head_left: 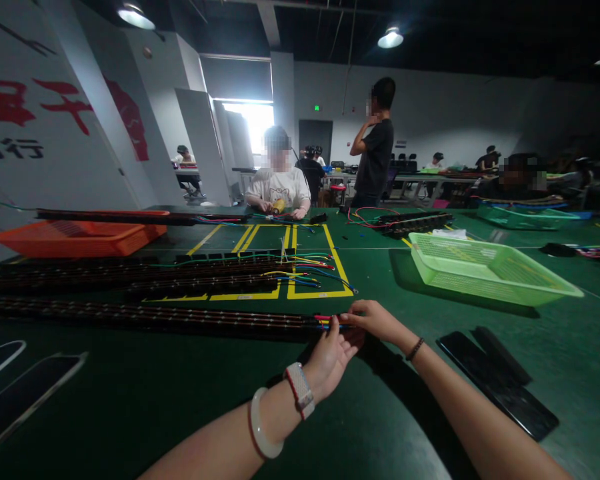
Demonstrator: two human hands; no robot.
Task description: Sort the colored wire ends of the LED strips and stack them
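A long dark wire harness [220, 319] lies across the green table, with red, yellow and blue wires [324, 321] coming out of its right end. My left hand [330, 360] is palm up under that end, its thumb pressing on the coloured wires. From the right, my right hand [377, 322] pinches the tips of the same wires; its fingertips partly cover them. Behind this one, more dark harnesses [205, 287] lie side by side, their coloured leads [305, 275] ending in small metal lugs.
A light green basket [495, 270] stands at right, an orange basket [80, 237] at back left. Near my right forearm lie a black phone-like slab [500, 383] and a dark strip [503, 353]. Yellow tape [340, 257] marks the table. A person [280, 183] works opposite.
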